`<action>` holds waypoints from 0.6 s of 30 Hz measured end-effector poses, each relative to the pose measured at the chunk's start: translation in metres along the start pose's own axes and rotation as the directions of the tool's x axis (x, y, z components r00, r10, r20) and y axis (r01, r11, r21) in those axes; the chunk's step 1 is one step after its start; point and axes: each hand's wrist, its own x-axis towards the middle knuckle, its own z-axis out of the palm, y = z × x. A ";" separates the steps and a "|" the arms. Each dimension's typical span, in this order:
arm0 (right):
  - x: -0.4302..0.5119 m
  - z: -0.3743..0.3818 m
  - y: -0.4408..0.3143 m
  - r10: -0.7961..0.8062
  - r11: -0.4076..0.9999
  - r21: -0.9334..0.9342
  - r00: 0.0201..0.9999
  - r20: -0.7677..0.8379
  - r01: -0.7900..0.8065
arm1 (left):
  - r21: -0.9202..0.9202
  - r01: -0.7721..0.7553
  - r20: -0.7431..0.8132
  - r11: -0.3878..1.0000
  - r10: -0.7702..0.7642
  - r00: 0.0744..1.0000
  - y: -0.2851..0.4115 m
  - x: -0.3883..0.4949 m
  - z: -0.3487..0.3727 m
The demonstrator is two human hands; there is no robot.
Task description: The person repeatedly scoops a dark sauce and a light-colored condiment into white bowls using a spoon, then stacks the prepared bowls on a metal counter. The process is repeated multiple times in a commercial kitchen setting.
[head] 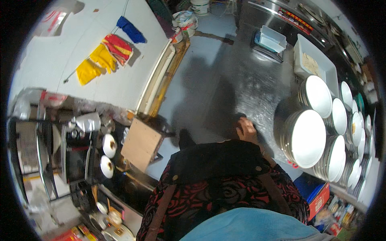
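My right hand [247, 131] is low at the near-left edge of a stainless steel counter [256, 87]. Its fingers are loosely bent, the thumb stands apart, and nothing shows in its grasp. Whether the fingertips touch the counter edge is hard to tell, and a dark patch lies beside them. My left hand is out of view. To the right of the hand, tall stacks of white plates [309, 138] cover that end of the counter. Farther along the counter, a clear plastic container [273, 40] sits on what looks like a scale [267, 53].
A white plastic tub [328, 70] holding something pale stands behind the plates. At left are a wooden stool [141, 144], wall pipes [158, 81] and hanging yellow gloves [104, 58]. Buckets [185, 22] stand at the far end of the grey floor [200, 69]. A red box [319, 200] sits low at right.
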 end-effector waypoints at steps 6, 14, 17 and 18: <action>0.056 0.065 -0.043 0.527 0.825 -0.423 0.781 0.336 -0.375 | 0.110 -0.176 0.132 0.978 0.161 0.978 0.012 0.151 -0.136; 0.075 0.086 -0.067 0.737 0.642 -0.638 0.571 0.362 -0.425 | 0.108 -0.739 0.316 0.665 0.682 0.660 0.076 0.342 -0.215; 0.086 0.085 -0.072 0.777 0.603 -0.680 0.501 0.381 -0.417 | 0.043 -0.616 0.482 0.787 0.523 0.703 0.146 0.368 -0.218; 0.090 0.084 -0.074 0.786 0.599 -0.657 0.493 0.373 -0.458 | 0.025 -0.484 0.533 0.875 0.398 0.746 0.174 0.374 -0.220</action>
